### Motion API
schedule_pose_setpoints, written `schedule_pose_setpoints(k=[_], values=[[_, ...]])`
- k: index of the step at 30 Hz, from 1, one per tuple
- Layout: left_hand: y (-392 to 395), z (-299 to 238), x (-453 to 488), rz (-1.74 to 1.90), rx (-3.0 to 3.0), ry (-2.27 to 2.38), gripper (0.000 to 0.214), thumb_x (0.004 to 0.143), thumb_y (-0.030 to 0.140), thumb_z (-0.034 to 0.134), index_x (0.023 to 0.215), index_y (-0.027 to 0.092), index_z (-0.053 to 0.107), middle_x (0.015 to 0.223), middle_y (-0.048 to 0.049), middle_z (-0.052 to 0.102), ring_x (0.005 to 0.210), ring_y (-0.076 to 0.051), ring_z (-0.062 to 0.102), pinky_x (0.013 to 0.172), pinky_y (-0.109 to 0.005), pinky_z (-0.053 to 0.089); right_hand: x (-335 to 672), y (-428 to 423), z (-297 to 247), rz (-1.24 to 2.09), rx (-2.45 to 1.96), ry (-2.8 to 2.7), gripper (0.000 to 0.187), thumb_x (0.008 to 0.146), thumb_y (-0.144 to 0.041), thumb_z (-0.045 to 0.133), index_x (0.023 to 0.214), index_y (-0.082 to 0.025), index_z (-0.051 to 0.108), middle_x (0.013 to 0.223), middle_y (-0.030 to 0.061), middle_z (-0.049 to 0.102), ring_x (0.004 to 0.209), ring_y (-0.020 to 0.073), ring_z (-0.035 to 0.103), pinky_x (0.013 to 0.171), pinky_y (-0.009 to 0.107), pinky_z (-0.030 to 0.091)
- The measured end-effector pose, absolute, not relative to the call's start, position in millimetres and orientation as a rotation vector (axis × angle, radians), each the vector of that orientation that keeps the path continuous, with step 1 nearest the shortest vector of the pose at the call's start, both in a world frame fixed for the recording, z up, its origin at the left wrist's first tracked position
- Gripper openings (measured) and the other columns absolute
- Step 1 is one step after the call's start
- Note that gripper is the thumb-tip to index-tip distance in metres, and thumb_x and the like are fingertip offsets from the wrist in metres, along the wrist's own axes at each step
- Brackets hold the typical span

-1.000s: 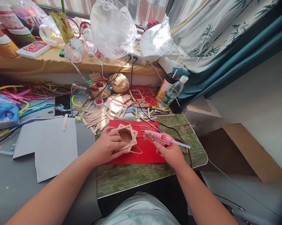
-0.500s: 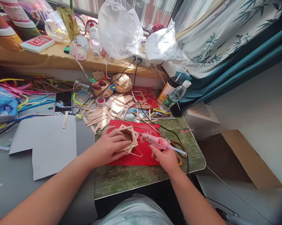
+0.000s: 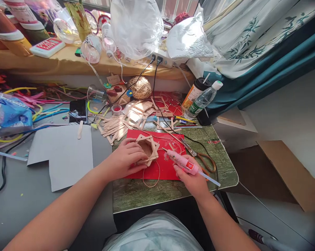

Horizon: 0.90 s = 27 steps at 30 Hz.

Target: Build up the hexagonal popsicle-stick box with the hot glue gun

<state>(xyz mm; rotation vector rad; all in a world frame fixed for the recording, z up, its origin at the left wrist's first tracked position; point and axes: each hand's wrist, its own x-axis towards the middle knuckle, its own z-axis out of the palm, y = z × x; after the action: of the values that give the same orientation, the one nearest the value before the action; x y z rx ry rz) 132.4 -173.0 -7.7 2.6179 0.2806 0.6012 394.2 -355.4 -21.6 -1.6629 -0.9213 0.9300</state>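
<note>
My left hand [image 3: 126, 157] is wrapped round the near left side of a craft-stick box [image 3: 154, 148], its sticks stacked into a star-shaped, hollow wall. The box rests on a red sheet [image 3: 169, 173], and part of it is hidden behind my fingers. A thin loop of twine [image 3: 159, 170] trails from its near side. In my right hand [image 3: 194, 181] is a pink hot glue gun [image 3: 182, 162], gripped by its handle. Its nozzle points at the box's right side, a small gap away. A clear glue stick [image 3: 212, 179] sticks out of its back.
Scissors [image 3: 205, 161] lie right of the glue gun, partly behind it. Loose craft sticks [image 3: 112, 126] are heaped beyond the red sheet. A water bottle [image 3: 201, 101] and a lidded cup [image 3: 192, 94] stand at the back right. Cut grey card [image 3: 70, 157] lies at left.
The glue gun has drawn away from the box, to the right and down. The twine loop now hangs lower, past the red sheet's near edge. My left hand stays on the box.
</note>
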Motion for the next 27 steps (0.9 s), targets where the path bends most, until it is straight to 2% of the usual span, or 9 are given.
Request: schedule_pose_setpoints(k=[2,5,8,10,15,19,22,27], values=[[-173,-9,133,0.628,2.621,0.283,0.017,0.099,0.034,0.072,0.114,0.026,0.071,0.113,-0.0035,0.08,0.109,-0.021,0.072,0.115,-0.043,0.039,393,-354,-24,0.896,-1.671,-0.9,0.036,0.085,-0.05,0.082,0.104,-0.023,0.066,0.086,0.0027,0.07,0.074,0.0186,0.063,0.064,0.029,0.053],[-174,-12,135,0.639,2.669,0.236,0.037,0.101,0.034,0.07,0.138,0.031,0.066,0.133,-0.0057,0.077,0.126,-0.024,0.068,0.119,-0.045,0.034,392,-348,-27,1.012,-1.636,-0.78,0.039,0.086,-0.052,0.081,0.108,-0.024,0.064,0.083,0.0011,0.069,0.069,0.0172,0.063,0.056,0.027,0.048],[-175,-15,136,0.603,2.705,0.204,0.043,0.106,0.033,0.064,0.149,0.035,0.059,0.139,-0.0051,0.075,0.136,-0.025,0.064,0.122,-0.048,0.029,388,-344,-28,1.08,-1.54,-0.707,0.04,0.088,-0.051,0.081,0.111,-0.025,0.063,0.097,0.0033,0.073,0.072,0.0164,0.066,0.058,0.027,0.052],[-176,-17,137,0.599,2.694,0.204,0.04,0.107,0.033,0.062,0.147,0.035,0.062,0.137,-0.0044,0.076,0.135,-0.025,0.066,0.122,-0.048,0.029,384,-343,-27,1.102,-1.495,-0.702,0.039,0.087,-0.05,0.082,0.111,-0.025,0.063,0.098,0.0026,0.073,0.071,0.0154,0.066,0.058,0.026,0.051],[-176,-19,137,0.637,2.633,0.213,0.031,0.105,0.032,0.066,0.136,0.032,0.069,0.131,-0.0038,0.079,0.126,-0.023,0.07,0.121,-0.047,0.029,383,-354,-19,1.208,-1.553,-0.861,0.032,0.089,-0.048,0.08,0.104,-0.024,0.064,0.071,-0.0025,0.064,0.058,0.0146,0.057,0.051,0.026,0.042],[-174,-18,135,0.652,2.571,0.199,0.029,0.105,0.029,0.066,0.133,0.03,0.071,0.126,-0.0031,0.081,0.121,-0.022,0.072,0.121,-0.047,0.029,383,-363,-2,1.163,-1.679,-1.18,0.02,0.094,-0.042,0.074,0.097,-0.023,0.068,0.08,0.0006,0.065,0.067,0.0172,0.058,0.061,0.03,0.047],[-174,-18,135,0.691,2.516,0.215,0.025,0.105,0.024,0.063,0.127,0.028,0.073,0.121,-0.0024,0.082,0.115,-0.02,0.073,0.121,-0.045,0.032,379,-363,11,1.111,-1.74,-1.407,0.012,0.095,-0.034,0.07,0.09,-0.024,0.066,0.082,0.0001,0.064,0.073,0.0178,0.058,0.068,0.03,0.046],[-175,-20,137,0.764,2.488,0.257,0.021,0.106,0.023,0.061,0.12,0.025,0.076,0.115,-0.0041,0.083,0.108,-0.019,0.075,0.119,-0.044,0.039,370,-358,21,1.094,-1.825,-1.532,0.02,0.097,-0.035,0.066,0.082,-0.024,0.059,0.078,-0.0014,0.061,0.071,0.0169,0.056,0.067,0.029,0.043]])
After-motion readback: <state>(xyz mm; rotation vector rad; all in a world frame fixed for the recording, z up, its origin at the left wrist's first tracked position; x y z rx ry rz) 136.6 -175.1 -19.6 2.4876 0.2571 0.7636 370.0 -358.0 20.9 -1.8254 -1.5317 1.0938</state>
